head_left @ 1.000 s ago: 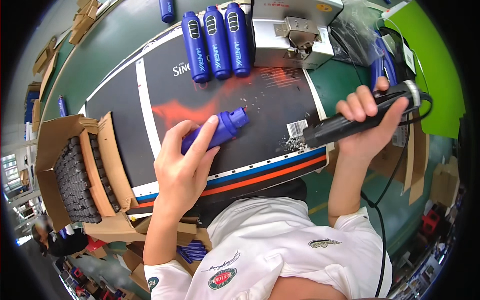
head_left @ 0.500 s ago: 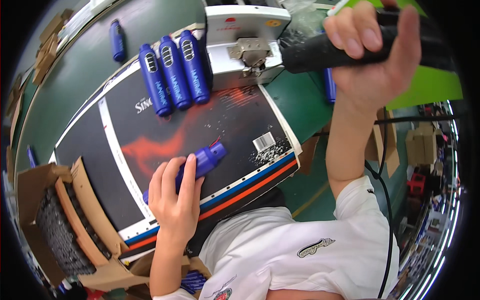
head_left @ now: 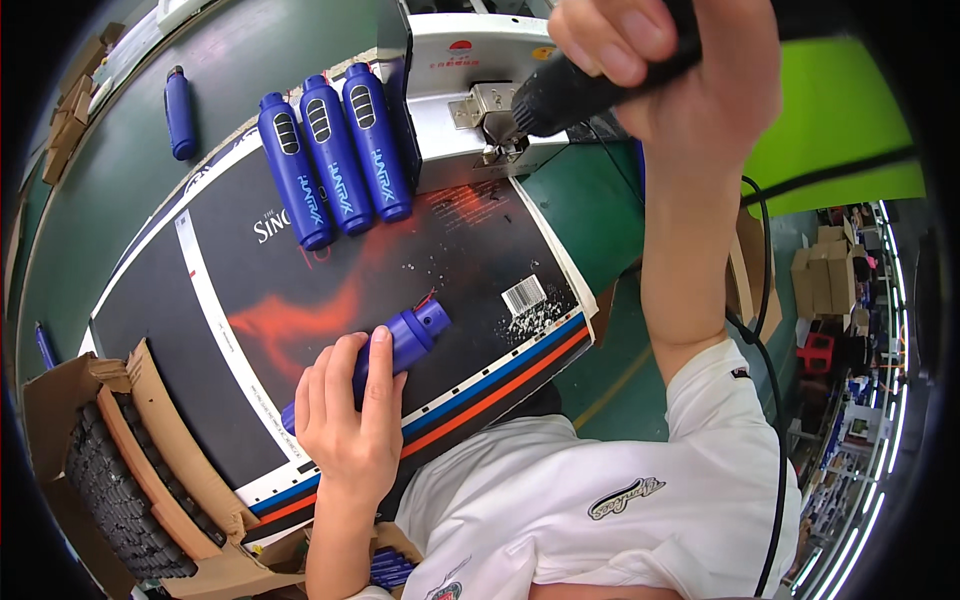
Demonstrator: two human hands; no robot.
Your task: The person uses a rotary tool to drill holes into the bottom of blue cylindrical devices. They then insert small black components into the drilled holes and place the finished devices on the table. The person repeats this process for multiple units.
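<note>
Left hand [head_left: 352, 430] grips a blue plastic cylinder [head_left: 402, 342] over a glossy black printed sheet [head_left: 460, 350] on the green tabletop [head_left: 120, 220]; right hand [head_left: 695, 85] grips a black corded tool [head_left: 565, 95], tip at a silver metal machine [head_left: 440, 155]. Brown cardboard cartons [head_left: 815, 280] stand beyond, above a green floor [head_left: 635, 375].

On the three blue cylinders [head_left: 335, 155], light-blue lettering stood along the lower part. The black printed sheet [head_left: 170, 340] bore a white heading, partly covered by one cylinder, lines of small print and a white barcode [head_left: 523, 294]. The silver machine [head_left: 440, 165] showed red characters below a red emblem [head_left: 460, 45]. The white shirt [head_left: 540, 480] carried dark script.
</note>
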